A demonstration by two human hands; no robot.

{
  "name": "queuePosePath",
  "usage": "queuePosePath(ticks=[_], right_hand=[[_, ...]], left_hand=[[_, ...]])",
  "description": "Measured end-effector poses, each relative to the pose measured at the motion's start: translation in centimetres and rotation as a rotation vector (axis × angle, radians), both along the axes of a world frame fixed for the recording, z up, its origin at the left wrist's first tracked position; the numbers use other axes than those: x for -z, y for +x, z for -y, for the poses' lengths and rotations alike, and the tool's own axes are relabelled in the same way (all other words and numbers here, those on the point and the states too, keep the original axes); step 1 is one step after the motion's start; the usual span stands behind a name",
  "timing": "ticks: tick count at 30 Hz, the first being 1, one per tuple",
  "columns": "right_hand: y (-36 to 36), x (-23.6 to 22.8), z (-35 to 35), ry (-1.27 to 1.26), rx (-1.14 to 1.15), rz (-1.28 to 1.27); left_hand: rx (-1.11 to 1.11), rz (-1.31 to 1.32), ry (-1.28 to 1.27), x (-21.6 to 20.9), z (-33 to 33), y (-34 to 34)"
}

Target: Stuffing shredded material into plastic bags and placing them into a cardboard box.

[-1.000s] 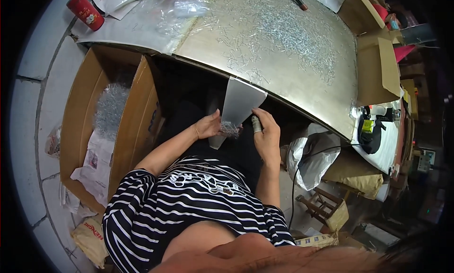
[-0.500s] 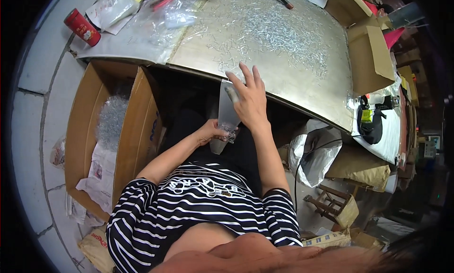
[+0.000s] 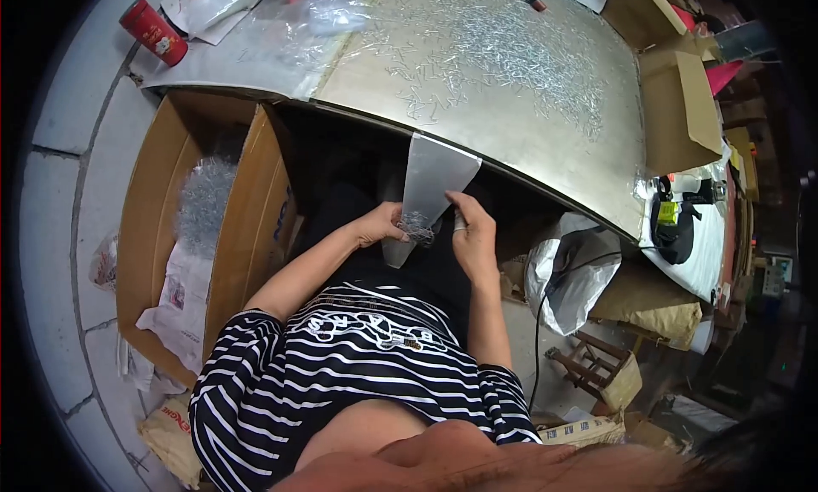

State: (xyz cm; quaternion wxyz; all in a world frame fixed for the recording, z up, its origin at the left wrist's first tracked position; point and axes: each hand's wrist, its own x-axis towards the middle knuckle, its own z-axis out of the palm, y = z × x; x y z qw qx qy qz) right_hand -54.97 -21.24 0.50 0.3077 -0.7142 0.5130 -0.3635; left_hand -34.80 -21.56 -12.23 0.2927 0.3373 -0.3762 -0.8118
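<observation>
A pale, smooth tapered plate (image 3: 436, 175) slopes down from the table's front edge toward my lap. At its lower end lies a small cluster of thin metal wire pins (image 3: 417, 225). My left hand (image 3: 380, 224) is closed at this cluster, its thumb against the pins; the fingers behind are hidden. Below it a narrow, pale translucent piece (image 3: 398, 253) hangs down. My right hand (image 3: 475, 234) is at the plate's right edge, index fingertip at the edge and the other fingers loosely bent and apart, one with a light wrap. Nothing shows in it.
Many loose pins (image 3: 532, 53) are spread over the metal tabletop (image 3: 511, 161). A cardboard box (image 3: 240, 185) on my left holds more pins and paper. A red can (image 3: 153, 32) stands beyond it. To the right are a white sack (image 3: 554, 292), a black cable and a wooden stool (image 3: 596, 368).
My right hand has come down from the table's edge to the right side of the plate, its spread fingers now bent. My left hand stays by the pins. The view has shifted slightly.
</observation>
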Motion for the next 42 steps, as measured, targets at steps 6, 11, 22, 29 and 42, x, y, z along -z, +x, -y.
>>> queuePosePath(ticks=[6, 11, 22, 29, 42], right_hand=[[2.0, 2.7, -1.8, 0.268, -0.301, -0.295], [0.8, 1.5, -0.7, 0.201, -0.064, -0.179], [-2.5, 3.1, -0.3, 0.263, -0.026, -0.110], [-4.4, -1.9, 2.9, 0.139, 0.012, 0.110], [-3.5, -5.2, 6.7, 0.059, 0.066, 0.020]], left_hand=[[0.026, 0.084, 0.057, 0.8, -0.4, 0.1], [0.084, 0.101, 0.100, -0.2, -1.2, 0.2], [0.023, -0.018, 0.009, -7.9, 0.5, -2.9], [-0.040, 0.093, -0.147, -9.9, 3.9, -4.2], [-0.146, 0.126, -0.267, -11.2, 5.6, -4.6]])
